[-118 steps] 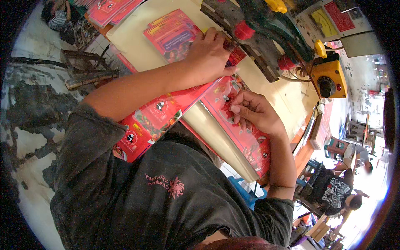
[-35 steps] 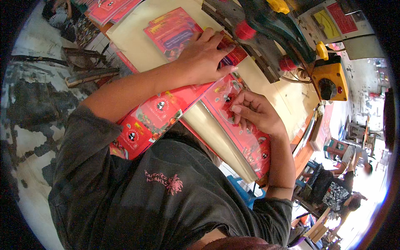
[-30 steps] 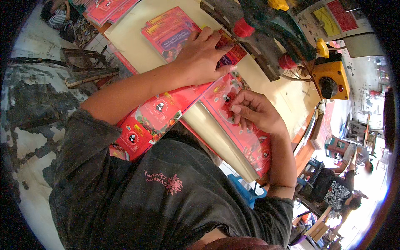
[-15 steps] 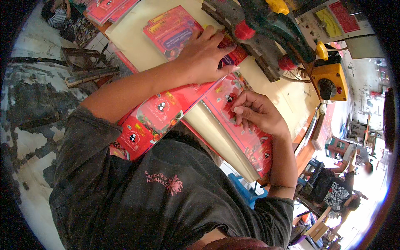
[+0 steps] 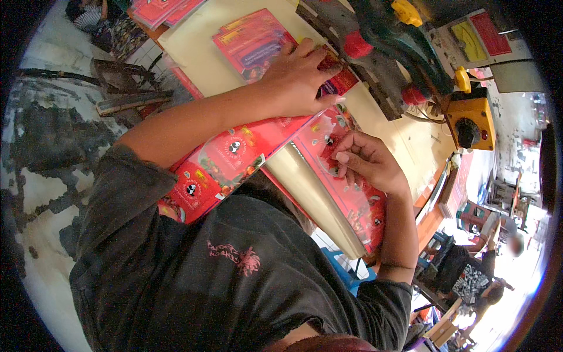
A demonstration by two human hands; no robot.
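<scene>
My left hand (image 5: pixel 302 82) lies across the table with fingers spread and bent, over red printed plastic film (image 5: pixel 231 149) beside the dark machine's edge. The film runs under that hand and droops over the table's near edge toward my lap. My right hand (image 5: pixel 370 161) is closed, thumb against curled fingers, at a second red printed film strip (image 5: pixel 358 202). Glossy film shows at its fingertips, though the pinch itself is partly hidden. Between the strips a silvery film fold (image 5: pixel 316 199) is visible. Beyond my left hand lie several flat red and purple printed pouches (image 5: pixel 255 44).
A dark green machine (image 5: pixel 399 47) with red and yellow knobs spans the table's far side. An orange control box (image 5: pixel 469 126) with a black dial stands at right. More red packs (image 5: pixel 161 12) lie at the far left. Other people sit in the right background.
The whole view has shifted slightly, so the table and machine appear a little further right. Both hands keep nearly the same pose on the film.
</scene>
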